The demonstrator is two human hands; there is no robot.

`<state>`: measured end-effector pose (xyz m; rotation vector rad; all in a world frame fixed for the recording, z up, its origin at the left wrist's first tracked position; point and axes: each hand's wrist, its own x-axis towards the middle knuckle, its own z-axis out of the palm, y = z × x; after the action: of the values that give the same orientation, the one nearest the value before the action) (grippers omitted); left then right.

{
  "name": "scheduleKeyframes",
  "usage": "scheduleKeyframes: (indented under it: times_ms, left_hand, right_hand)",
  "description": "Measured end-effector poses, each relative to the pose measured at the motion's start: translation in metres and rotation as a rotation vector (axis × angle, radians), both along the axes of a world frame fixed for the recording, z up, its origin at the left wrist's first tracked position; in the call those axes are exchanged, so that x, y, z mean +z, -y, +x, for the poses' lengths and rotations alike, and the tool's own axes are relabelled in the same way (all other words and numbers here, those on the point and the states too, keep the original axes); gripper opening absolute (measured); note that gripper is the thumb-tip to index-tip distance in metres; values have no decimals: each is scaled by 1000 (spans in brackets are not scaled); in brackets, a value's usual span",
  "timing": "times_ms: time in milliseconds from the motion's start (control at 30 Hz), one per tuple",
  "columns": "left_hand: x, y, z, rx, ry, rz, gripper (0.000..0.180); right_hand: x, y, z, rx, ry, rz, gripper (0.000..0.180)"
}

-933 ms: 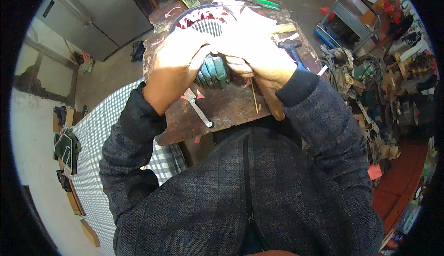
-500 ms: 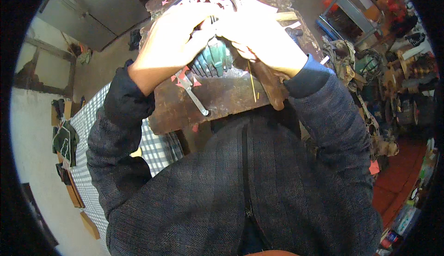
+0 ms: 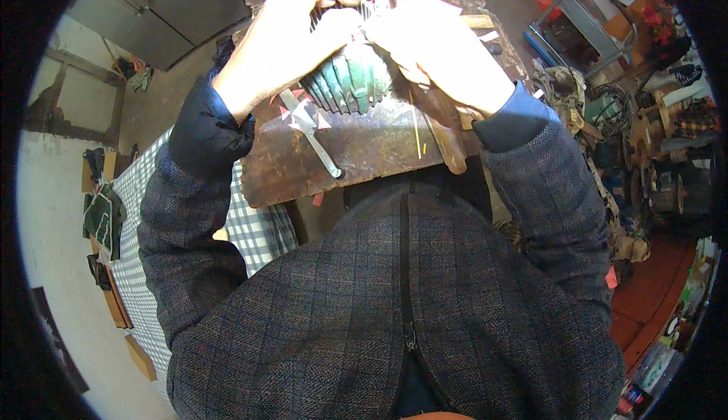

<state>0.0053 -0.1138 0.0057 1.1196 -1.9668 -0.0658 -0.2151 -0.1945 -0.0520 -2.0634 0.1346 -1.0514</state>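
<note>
Finned housing (image 3: pixel 353 82) — left hand (image 3: pixel 292 37), right hand (image 3: pixel 440 48) over it; package labels (image 3: pixel 632 396) blurred.

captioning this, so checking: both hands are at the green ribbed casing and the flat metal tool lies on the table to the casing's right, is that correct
The side is wrong: the head view shows the flat metal tool on the table to the left of the green ribbed casing, not the right. The left hand and right hand are indeed both at the casing.

A scuffed white wall (image 3: pixel 47 200) and grey two-door cabinet (image 3: pixel 163 14) edge the brown floor (image 3: pixel 168 100) (a grey-framed trolley (image 3: pixel 590 34) stands opposite).
</note>
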Motion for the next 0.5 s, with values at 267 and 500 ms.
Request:
scheduleKeyframes:
  times_ms: [267, 500]
  left_hand:
    - [7, 9, 34, 290, 909, -352, 28]
    - [26, 0, 5, -3, -97, 171, 27]
  right_hand:
    - [11, 3, -6, -175, -398, -201, 42]
    - [28, -14, -23, -158, -228, -374, 35]
